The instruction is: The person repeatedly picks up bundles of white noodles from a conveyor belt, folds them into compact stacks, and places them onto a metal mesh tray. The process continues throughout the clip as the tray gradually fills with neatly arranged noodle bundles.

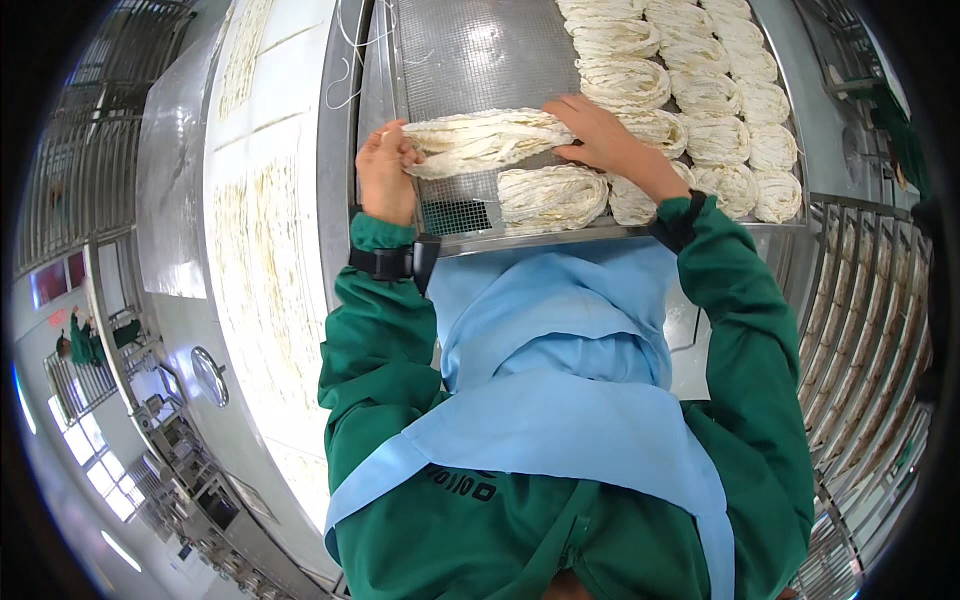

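A long bundle of pale noodles [487, 139] stretches sideways over a metal mesh tray [517, 244]. My left hand [388, 169] grips its left end, fingers closed round the strands. At the bundle's right end lies my right hand [600, 139], thumb and fingers on either side of the noodles. Just below the bundle, a folded noodle nest [553, 198] rests near the tray's front edge. Further nests [705, 94] stand in rows on the tray's right side; my right hand and forearm partly cover some of them.
Left of the tray runs a lit white conveyor belt [262, 300] with noodle strands on it. Loose strands [345, 56] hang over the metal edge between them. A rack of stacked trays [862, 322] stands at the right. Another person [86, 341] in green is far off at the left.
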Available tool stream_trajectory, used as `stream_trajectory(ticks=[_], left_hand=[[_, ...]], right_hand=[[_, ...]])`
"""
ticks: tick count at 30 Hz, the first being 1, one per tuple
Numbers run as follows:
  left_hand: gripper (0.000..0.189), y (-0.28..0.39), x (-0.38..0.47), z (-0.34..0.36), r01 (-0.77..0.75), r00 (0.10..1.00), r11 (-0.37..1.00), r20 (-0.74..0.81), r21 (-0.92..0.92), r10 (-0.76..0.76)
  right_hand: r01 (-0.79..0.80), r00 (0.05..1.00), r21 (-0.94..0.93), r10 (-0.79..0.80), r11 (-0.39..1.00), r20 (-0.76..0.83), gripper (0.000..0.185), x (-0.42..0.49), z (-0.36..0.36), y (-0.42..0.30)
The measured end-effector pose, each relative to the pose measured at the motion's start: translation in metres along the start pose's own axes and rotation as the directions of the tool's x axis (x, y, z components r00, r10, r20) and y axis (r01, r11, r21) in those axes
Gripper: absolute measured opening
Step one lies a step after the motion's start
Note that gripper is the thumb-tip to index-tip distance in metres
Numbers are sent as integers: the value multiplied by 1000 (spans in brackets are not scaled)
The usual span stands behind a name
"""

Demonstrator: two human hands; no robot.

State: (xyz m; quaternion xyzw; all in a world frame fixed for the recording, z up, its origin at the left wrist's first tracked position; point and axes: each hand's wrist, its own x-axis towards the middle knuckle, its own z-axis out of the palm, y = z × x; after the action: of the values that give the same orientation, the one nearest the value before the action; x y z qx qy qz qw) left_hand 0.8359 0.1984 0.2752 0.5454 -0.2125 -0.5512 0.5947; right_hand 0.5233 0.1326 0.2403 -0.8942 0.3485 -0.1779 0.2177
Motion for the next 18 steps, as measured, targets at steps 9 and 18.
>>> stream_trajectory(ticks=[9, 18], left_hand=[[54, -47, -45, 132, -411, 878, 758, 445, 507, 179], [36, -61, -15, 113, -662, 670, 48, 563, 748, 483]], right_hand=[[-68, 985, 108, 83, 992, -150, 57, -26, 3, -1], [203, 953, -200, -240, 959, -185, 30, -26, -19, -21]])
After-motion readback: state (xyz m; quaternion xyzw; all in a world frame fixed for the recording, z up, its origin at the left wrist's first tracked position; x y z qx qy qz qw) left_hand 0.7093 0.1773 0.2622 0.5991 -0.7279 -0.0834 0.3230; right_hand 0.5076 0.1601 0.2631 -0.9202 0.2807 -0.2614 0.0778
